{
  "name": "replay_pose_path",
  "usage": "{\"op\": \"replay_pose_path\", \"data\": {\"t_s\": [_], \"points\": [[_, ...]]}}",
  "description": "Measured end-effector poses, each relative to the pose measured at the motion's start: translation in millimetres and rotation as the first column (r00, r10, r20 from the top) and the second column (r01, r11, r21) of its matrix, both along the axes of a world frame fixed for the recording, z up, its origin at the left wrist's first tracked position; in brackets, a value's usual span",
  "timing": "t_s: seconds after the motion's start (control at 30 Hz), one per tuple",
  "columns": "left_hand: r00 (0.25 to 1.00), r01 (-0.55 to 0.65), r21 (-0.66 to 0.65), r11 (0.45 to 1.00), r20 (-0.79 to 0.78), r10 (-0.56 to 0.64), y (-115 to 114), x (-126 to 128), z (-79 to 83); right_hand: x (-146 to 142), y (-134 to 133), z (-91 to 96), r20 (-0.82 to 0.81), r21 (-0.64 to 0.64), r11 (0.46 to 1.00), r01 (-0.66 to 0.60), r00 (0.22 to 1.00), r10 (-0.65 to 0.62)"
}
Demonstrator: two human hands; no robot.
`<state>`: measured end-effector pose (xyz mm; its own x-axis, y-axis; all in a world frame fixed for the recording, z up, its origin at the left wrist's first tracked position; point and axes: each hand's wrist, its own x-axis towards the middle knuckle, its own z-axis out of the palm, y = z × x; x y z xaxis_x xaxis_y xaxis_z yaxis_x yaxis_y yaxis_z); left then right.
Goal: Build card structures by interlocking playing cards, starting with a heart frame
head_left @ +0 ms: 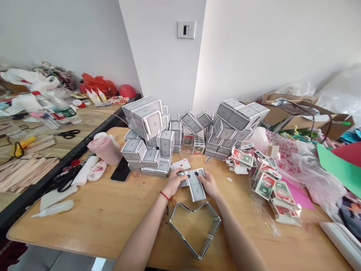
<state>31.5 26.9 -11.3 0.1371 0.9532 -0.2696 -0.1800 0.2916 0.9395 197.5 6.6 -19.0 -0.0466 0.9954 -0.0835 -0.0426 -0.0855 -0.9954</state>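
Currently, both hands meet over a small assembly of grey-backed playing cards (194, 184) near the middle of the wooden table (113, 214). The left hand (174, 181) closes its fingers on the left end of the cards; the right hand (208, 183) pinches the right side, thumb on top. The cards lie flat under the hands, just beyond the heart-shaped card frame (195, 229), apart from it.

Judged step: joining or folding cards into a further strip section. The next move probably calls for steady alignment of card edges and a firm two-handed pinch.

A single red-suited card (181, 164) lies face up just behind the hands. Stacks of card blocks (149, 141) stand further back, with more blocks (237, 124) to the right. Loose card packets (269, 184) lie on plastic at the right. A dark phone (121, 170) and scissors (63, 180) lie to the left.
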Motion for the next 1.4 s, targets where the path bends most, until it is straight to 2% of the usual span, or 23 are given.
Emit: {"op": "replay_pose_path", "data": {"t_s": [0.17,0.3,0.4,0.53,0.8,1.13,1.4], "points": [[0.974,-0.056,0.186,0.981,-0.205,0.095,-4,1,2.2,0,-4,-5.4,0.14,0.06,0.995,0.084,0.986,-0.091],[0.957,-0.019,0.281,0.959,-0.274,0.099,-5,2,2.8,0,-5,-8.9,0.286,0.119,0.983,0.142,0.943,-0.171],[0.952,-0.005,0.326,0.945,-0.289,0.104,-5,2,1.5,1,-4,-9.5,0.334,0.136,0.981,0.139,0.926,-0.178],[0.959,-0.028,0.298,0.954,-0.261,0.11,-5,2,0.7,2,-1,-9.2,0.318,0.131,0.985,0.113,0.936,-0.15],[0.973,-0.066,0.223,0.973,-0.202,0.113,-8,4,0.9,1,-4,-7.9,0.149,0.083,0.993,0.088,0.984,-0.1],[0.948,-0.091,0.349,0.933,-0.257,0.188,-14,4,-2.5,-1,-5,-0.8,0.136,0.098,0.99,0.105,0.984,-0.117],[0.928,-0.088,0.431,0.898,-0.293,0.231,-19,8,0.9,2,-1,-6.1,0.194,0.077,0.99,0.118,0.972,-0.131]]}}
